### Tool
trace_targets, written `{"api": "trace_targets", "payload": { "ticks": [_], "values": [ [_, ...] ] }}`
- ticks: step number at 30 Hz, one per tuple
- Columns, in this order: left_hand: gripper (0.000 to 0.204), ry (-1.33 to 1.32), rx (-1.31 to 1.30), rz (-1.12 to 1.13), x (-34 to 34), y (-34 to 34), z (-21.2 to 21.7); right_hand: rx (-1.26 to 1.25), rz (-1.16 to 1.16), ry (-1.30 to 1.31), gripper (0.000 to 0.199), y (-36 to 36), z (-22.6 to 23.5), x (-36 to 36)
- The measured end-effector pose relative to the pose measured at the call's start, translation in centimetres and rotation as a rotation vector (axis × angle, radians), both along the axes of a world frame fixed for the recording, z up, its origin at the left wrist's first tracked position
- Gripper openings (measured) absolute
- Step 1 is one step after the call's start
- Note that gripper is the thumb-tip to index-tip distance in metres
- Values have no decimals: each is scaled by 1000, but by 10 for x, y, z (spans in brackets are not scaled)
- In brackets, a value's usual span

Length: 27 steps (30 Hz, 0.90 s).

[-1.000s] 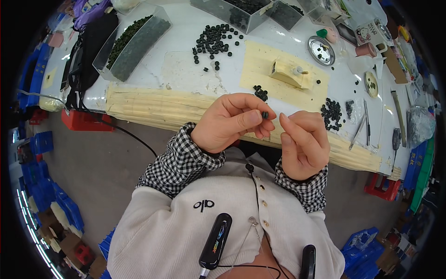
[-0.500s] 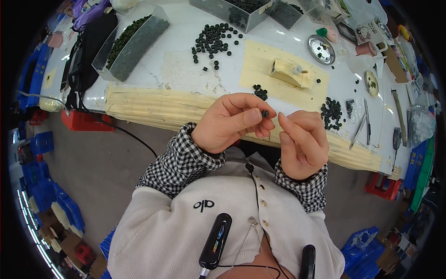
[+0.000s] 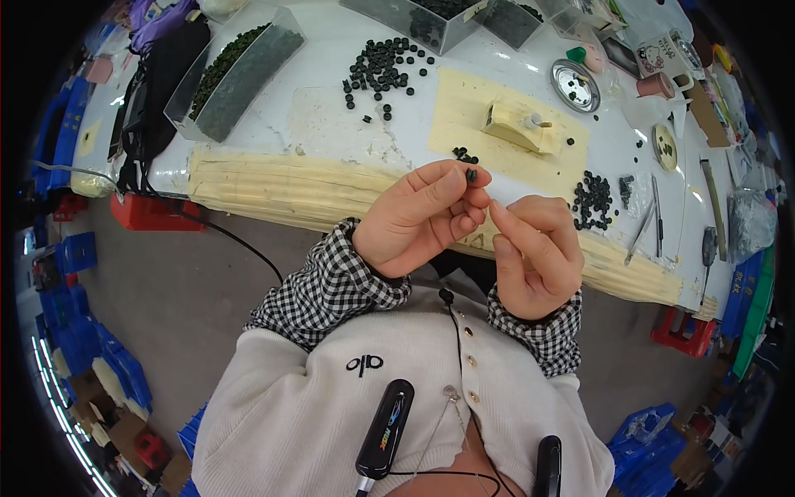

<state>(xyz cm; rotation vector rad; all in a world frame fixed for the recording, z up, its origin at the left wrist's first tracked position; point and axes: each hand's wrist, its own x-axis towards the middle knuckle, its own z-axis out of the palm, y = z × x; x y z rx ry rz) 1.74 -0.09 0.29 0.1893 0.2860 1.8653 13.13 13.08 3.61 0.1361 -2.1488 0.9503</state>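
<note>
L hand: I've got the left hand (image 3: 418, 215) raised at the counter's near edge, palm turned inward, thumb + index pinching a small dark piece (image 3: 471, 176); other fingers curled loosely below.
R hand: right hand (image 3: 540, 258) opp. the left, index pointing toward the left fingertips, thumb bent below it w/ a gap at the tips; can't tell from here if it grips anything tiny.
Forearms: both come up from the lower edge in b/w checked sleeves (image 3: 319, 286), wrists bent in, hands close together.
Piece loc.: in the L fingertips, held just in front of a small dark heap (image 3: 465, 156).
L bin: long clear bin (image 3: 258, 87) set at a slant on the counter (image 3: 323, 70), dark green bits inside, approx. along its whole length.
Top bins: clear bin (image 3: 397, 23) w/ dark parts; smaller clear bin (image 3: 512, 31) next to it, dark parts too.
Metal dish: round, shiny dish (image 3: 566, 78), R side, few small bits in it.
Yellowish dish: shallow round dish (image 3: 660, 135) farther R, some dark bits in its middle.
Loose stock: dark round pcs (image 3: 381, 70) scattered below the top bins; another dark pile (image 3: 593, 199) R of the hands.
Block: cream block (image 3: 517, 128) w/ peg, on yellow sheet (image 3: 458, 99).
</note>
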Motion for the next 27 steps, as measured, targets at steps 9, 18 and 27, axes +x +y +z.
{"api": "trace_targets", "payload": {
  "ticks": [9, 18, 27],
  "values": [
    [27, 4, -18, 17, 0, 0, 2, -7, -16, -11, 36, 0, 0, 3],
    [19, 1313, -806, 638, -46, -26, 7, -120, -530, -149, 16, 54, -7, 43],
    [18, 1634, -891, 915, -55, -22, 8, 341, -598, -409, 16, 58, -21, 48]
  ]
}}
